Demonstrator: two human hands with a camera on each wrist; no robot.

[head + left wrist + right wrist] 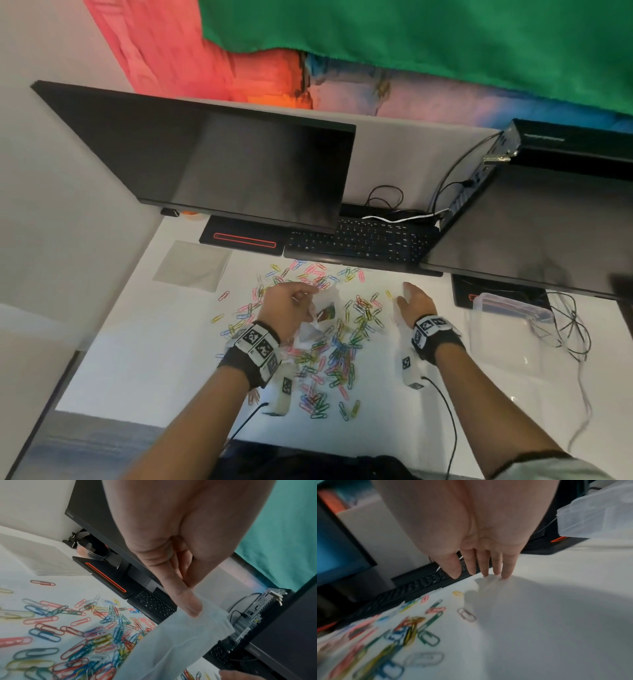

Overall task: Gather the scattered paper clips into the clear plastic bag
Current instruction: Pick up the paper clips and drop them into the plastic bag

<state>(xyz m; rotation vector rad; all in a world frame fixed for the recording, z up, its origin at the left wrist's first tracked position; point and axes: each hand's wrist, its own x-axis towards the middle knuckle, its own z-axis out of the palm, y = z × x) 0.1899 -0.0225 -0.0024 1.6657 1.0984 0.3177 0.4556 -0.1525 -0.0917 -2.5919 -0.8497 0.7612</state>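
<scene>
Coloured paper clips lie scattered over the white desk between my two hands, and they show in the left wrist view and the right wrist view too. My left hand pinches the rim of the clear plastic bag between thumb and fingers, holding it up above the clips; a few clips sit inside. The bag hangs below the thumb. My right hand is open, its straight fingertips touching bare desk right of the clips.
A black keyboard and two dark monitors stand behind the clips. A clear lidded plastic box sits at the right with loose cables. A grey sheet lies at the back left.
</scene>
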